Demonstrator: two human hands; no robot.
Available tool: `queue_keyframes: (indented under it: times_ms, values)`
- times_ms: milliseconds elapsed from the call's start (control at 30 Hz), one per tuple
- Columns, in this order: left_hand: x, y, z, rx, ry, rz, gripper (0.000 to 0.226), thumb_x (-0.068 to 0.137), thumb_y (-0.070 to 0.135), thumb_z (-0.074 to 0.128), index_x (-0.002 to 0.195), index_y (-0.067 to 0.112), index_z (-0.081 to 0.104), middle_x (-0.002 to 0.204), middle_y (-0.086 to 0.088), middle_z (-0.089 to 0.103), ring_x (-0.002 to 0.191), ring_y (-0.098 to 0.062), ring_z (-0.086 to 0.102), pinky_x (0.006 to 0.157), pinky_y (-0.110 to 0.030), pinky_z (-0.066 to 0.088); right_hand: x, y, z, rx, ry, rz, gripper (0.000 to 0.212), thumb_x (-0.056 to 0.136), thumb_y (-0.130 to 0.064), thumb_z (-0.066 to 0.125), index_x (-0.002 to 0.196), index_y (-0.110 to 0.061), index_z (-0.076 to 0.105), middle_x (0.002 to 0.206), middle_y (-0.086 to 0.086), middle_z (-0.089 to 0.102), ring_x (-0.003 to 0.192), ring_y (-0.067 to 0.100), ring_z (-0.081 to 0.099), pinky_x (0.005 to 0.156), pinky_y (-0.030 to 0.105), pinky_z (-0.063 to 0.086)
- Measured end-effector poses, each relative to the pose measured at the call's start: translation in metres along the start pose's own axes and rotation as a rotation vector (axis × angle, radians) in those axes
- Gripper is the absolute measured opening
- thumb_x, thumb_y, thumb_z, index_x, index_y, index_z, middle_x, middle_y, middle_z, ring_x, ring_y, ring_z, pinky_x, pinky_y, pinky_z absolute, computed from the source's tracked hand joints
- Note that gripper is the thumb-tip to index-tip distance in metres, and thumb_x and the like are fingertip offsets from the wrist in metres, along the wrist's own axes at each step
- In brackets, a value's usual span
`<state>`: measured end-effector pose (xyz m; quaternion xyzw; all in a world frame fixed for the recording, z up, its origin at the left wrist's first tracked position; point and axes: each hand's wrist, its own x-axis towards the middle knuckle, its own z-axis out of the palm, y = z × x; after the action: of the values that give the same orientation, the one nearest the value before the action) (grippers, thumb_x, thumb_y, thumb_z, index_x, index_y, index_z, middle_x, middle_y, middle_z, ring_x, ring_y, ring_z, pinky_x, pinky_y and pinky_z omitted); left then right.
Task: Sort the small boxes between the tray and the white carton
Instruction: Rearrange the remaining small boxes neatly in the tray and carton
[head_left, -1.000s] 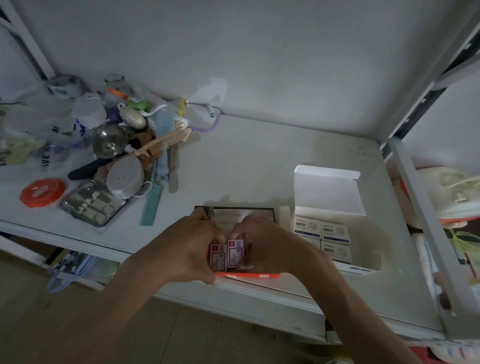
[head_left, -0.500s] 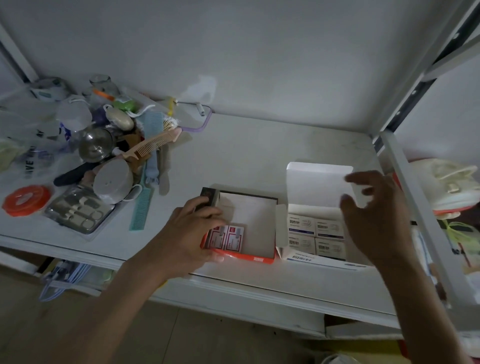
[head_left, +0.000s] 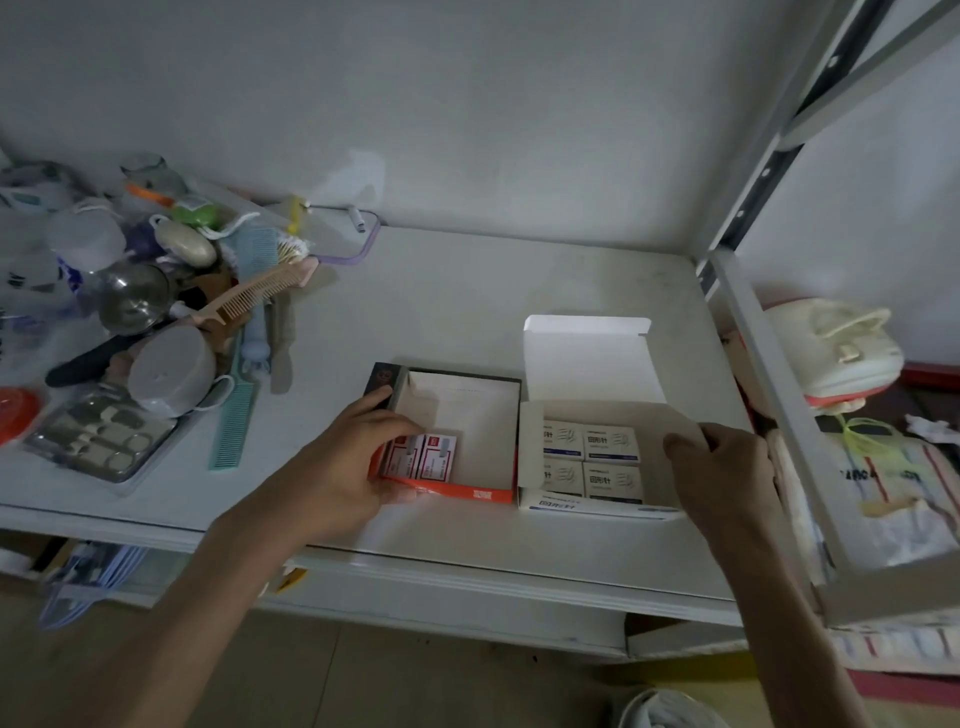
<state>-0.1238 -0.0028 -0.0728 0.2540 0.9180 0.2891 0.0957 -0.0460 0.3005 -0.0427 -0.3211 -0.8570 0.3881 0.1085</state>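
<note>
Landmark: the tray (head_left: 498, 493), orange-fronted, near the shelf's front edge. Two red boxes (head_left: 426, 457) sit side by side in its left front corner; the rest of its floor is bare. The carton (head_left: 597, 512) touches the tray's right wall, lid flap up at the back. Four blue boxes (head_left: 589, 460) are packed two by two inside it.

Left hand (head_left: 343, 467) wraps the tray's left front corner, thumb on the left wall, fingers curled beside the red boxes; looks like bracing, no box clearly pinched. Right hand (head_left: 724, 470) is at the carton's right wall, well right of the tray, thumb on the wall's top edge, fingers closed round it.

Step, as I judge it: steady both containers before the next pick. Doing it well: keep the tray pinned so it doesn't slide off the front edge, hold the carton wall lightly so it doesn't fold in, take one box at a time, set it flush against its neighbours.

Hard to see: dim light. Right fingertips are hidden behind the carton wall. Print on the red boxes is unreadable. Whether the blue boxes are stacked deeper can't be told. Clutter far left of the tray is a jumble.
</note>
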Motion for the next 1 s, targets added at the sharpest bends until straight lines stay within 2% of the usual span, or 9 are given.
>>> queue_keyframes:
  times_ms: [200, 333, 433, 567, 633, 700, 800, 900, 1000]
  values:
    - [0.001, 0.000, -0.001, -0.002, -0.017, -0.025, 0.057, 0.067, 0.031, 0.083, 0.119, 0.034, 0.059, 0.116, 0.030, 0.048, 0.136, 0.008, 0.008, 0.113, -0.034, 0.022, 0.001, -0.003, 0.004, 0.046, 0.069, -0.041, 0.021, 0.086, 0.009, 0.052, 0.066, 0.006, 0.060, 0.049, -0.002, 0.045, 0.042, 0.010, 0.042, 0.028, 0.003, 0.031]
    - [0.006, 0.005, 0.004, -0.003, -0.018, -0.008, 0.057, 0.068, 0.031, 0.082, 0.119, 0.037, 0.057, 0.110, 0.041, 0.041, 0.134, 0.010, 0.007, 0.112, -0.033, 0.021, 0.005, 0.000, 0.013, 0.021, 0.100, -0.037, 0.037, 0.085, 0.010, 0.051, 0.051, -0.004, 0.044, 0.046, -0.004, 0.037, 0.039, 0.010, 0.035, 0.027, 0.004, 0.031]
    - [0.007, 0.005, 0.004, -0.005, -0.015, -0.004, 0.059, 0.068, 0.030, 0.082, 0.120, 0.036, 0.056, 0.112, 0.040, 0.041, 0.134, 0.009, 0.007, 0.113, -0.034, 0.021, 0.008, 0.000, 0.015, -0.021, 0.072, -0.055, 0.045, 0.085, 0.009, 0.049, 0.048, -0.012, 0.036, 0.047, -0.005, 0.036, 0.040, 0.009, 0.034, 0.029, 0.003, 0.032]
    - [0.006, 0.010, 0.002, -0.039, -0.008, -0.001, 0.064, 0.066, 0.030, 0.083, 0.124, 0.032, 0.055, 0.123, 0.024, 0.041, 0.132, 0.007, 0.009, 0.112, -0.033, 0.019, 0.014, 0.005, 0.009, -0.084, -0.029, -0.060, 0.025, 0.087, 0.002, 0.051, 0.062, -0.005, 0.048, 0.054, -0.003, 0.043, 0.045, 0.009, 0.038, 0.029, 0.003, 0.032]
    - [0.006, 0.013, 0.000, -0.073, 0.019, -0.023, 0.071, 0.062, 0.034, 0.084, 0.126, 0.031, 0.055, 0.126, 0.021, 0.037, 0.129, 0.009, 0.012, 0.112, -0.031, 0.020, 0.016, 0.004, 0.006, -0.117, -0.045, -0.067, 0.011, 0.086, -0.002, 0.051, 0.076, 0.000, 0.056, 0.064, 0.006, 0.055, 0.048, 0.013, 0.044, 0.026, 0.008, 0.032]
    - [0.006, 0.016, 0.000, -0.080, 0.031, -0.045, 0.078, 0.056, 0.045, 0.083, 0.128, 0.032, 0.053, 0.127, 0.021, 0.036, 0.130, 0.007, 0.012, 0.110, -0.030, 0.020, 0.016, 0.003, 0.005, -0.127, -0.032, -0.067, 0.021, 0.085, -0.005, 0.051, 0.099, 0.003, 0.064, 0.087, 0.015, 0.068, 0.063, 0.024, 0.056, 0.036, 0.015, 0.035]
    - [0.005, 0.019, 0.002, -0.075, 0.057, -0.072, 0.076, 0.060, 0.053, 0.076, 0.129, 0.033, 0.052, 0.131, 0.018, 0.037, 0.129, 0.007, 0.016, 0.107, -0.027, 0.022, 0.016, 0.000, 0.007, -0.139, 0.010, -0.076, 0.042, 0.086, -0.008, 0.052, 0.127, 0.001, 0.058, 0.115, 0.018, 0.067, 0.097, 0.036, 0.063, 0.058, 0.022, 0.043]
    - [0.005, 0.026, 0.006, -0.080, 0.127, -0.062, 0.057, 0.075, 0.046, 0.068, 0.128, 0.029, 0.055, 0.126, 0.018, 0.037, 0.120, 0.006, 0.027, 0.100, -0.022, 0.025, 0.014, -0.002, 0.012, -0.172, 0.027, -0.119, 0.037, 0.085, -0.011, 0.051, 0.119, -0.003, 0.063, 0.113, 0.017, 0.068, 0.099, 0.037, 0.062, 0.074, 0.032, 0.053]
    - [0.004, 0.034, 0.009, -0.113, 0.134, -0.063, 0.053, 0.079, 0.048, 0.059, 0.126, 0.022, 0.058, 0.122, 0.016, 0.043, 0.120, -0.007, 0.040, 0.102, -0.030, 0.034, 0.012, -0.007, 0.014, -0.173, 0.035, -0.126, 0.034, 0.083, -0.012, 0.050, 0.113, -0.005, 0.065, 0.107, 0.015, 0.069, 0.095, 0.035, 0.062, 0.079, 0.039, 0.058]
